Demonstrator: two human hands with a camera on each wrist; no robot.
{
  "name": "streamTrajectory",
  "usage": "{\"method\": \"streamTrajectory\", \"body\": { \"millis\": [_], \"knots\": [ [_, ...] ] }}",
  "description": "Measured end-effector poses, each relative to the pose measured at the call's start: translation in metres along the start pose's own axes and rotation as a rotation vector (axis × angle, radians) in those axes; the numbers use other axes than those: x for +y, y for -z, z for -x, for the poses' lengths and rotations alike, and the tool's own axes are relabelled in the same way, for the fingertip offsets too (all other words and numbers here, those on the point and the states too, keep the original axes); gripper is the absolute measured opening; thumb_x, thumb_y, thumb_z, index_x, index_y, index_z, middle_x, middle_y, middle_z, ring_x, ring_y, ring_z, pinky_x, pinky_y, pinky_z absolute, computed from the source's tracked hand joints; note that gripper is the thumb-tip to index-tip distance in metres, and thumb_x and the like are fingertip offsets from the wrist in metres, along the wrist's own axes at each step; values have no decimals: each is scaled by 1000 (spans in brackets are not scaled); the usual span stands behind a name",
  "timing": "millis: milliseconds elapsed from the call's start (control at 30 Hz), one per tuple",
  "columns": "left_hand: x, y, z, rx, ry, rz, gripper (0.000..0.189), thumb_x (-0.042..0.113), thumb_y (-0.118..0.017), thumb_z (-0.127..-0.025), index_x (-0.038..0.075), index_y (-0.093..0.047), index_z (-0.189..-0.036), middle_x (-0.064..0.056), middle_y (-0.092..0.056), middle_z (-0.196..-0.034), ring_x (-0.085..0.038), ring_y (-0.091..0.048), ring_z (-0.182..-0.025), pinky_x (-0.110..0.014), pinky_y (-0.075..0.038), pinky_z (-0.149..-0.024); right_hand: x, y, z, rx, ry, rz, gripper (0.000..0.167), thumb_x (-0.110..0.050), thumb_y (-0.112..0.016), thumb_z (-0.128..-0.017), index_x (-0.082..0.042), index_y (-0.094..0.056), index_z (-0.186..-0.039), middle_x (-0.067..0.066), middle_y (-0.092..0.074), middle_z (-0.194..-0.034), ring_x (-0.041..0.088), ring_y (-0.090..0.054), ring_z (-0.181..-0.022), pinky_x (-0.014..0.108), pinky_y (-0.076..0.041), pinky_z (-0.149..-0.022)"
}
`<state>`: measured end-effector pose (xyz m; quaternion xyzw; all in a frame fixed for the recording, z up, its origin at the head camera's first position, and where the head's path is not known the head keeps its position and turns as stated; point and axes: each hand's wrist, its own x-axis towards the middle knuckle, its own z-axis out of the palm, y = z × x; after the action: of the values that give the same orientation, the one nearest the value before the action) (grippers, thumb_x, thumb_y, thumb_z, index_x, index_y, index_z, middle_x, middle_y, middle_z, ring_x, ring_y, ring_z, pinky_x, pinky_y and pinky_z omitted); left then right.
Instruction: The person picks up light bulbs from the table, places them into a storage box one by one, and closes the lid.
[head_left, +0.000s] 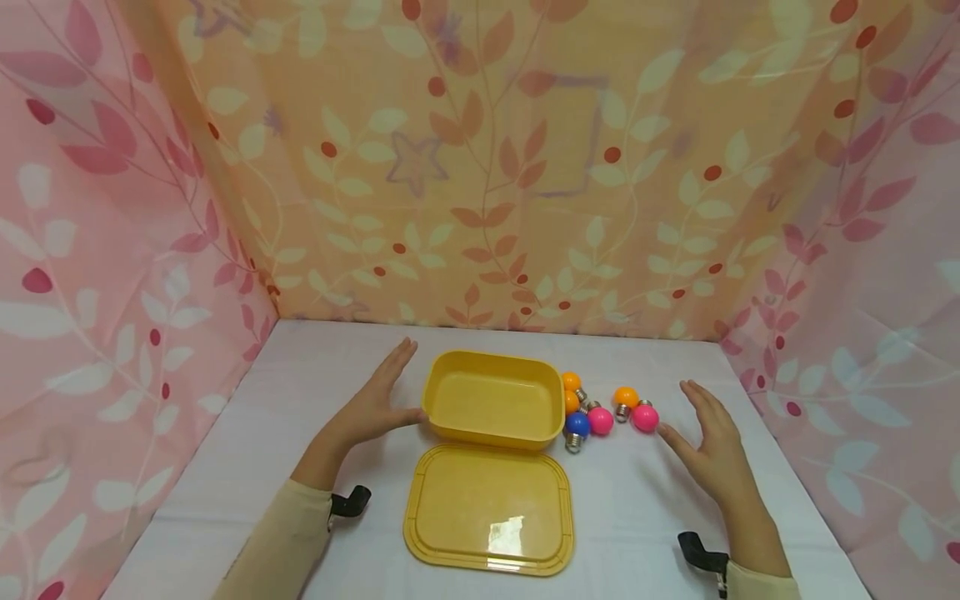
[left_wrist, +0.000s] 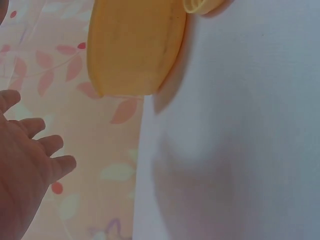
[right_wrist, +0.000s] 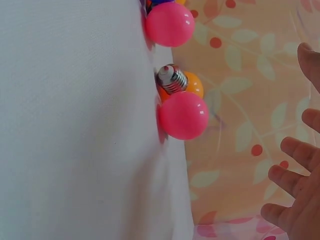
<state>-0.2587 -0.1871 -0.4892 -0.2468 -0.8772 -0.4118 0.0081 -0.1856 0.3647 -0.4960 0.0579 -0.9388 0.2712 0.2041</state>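
A yellow plastic box stands uncovered at the middle of the table, its inside bare. Its yellow lid lies flat just in front of it. My left hand is held beside the box's left end, fingers spread, thumb tip right at the wall. To the box's right lie several coloured light bulbs: orange, blue and pink, with silver screw bases. My right hand hovers right of the nearest pink bulb, fingers apart, holding nothing.
A white cloth covers the table. Behind it hangs an orange leaf-patterned curtain, with pink patterned curtains along both sides. Black wrist mounts sit on both forearms.
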Motion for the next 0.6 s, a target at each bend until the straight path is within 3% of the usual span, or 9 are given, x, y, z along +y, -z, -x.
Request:
{"method": "streamTrajectory", "body": {
  "millis": [300,467,600],
  "knots": [
    [-8,-6,-1,-7,30,3,114,42,-86,-82,33,-9,-166,-1,-3,-174,-34,-6,-159,-67,-16,-123,2,-1,-13,6,8,-55,85,-26,-82,-88,-16,-38,-159,23,-40,-158,48,-36,-143,78,-32,-108],
    [-13,-12,-1,-10,78,39,115,43,-87,-82,25,-11,-167,-2,-7,-174,-33,-9,-159,-64,-15,-125,2,-2,-28,-30,-18,-48,83,-29,-81,-90,-17,-37,-160,22,-40,-158,47,-36,-143,77,-35,-106],
    [-17,-20,-1,-33,122,86,116,47,-87,-79,27,-13,-166,0,-10,-173,-32,-12,-159,-60,-16,-126,2,-1,-35,-60,-37,-50,80,-33,-80,-91,-12,-40,-157,24,-42,-156,49,-37,-142,77,-35,-107]
  ]
}}
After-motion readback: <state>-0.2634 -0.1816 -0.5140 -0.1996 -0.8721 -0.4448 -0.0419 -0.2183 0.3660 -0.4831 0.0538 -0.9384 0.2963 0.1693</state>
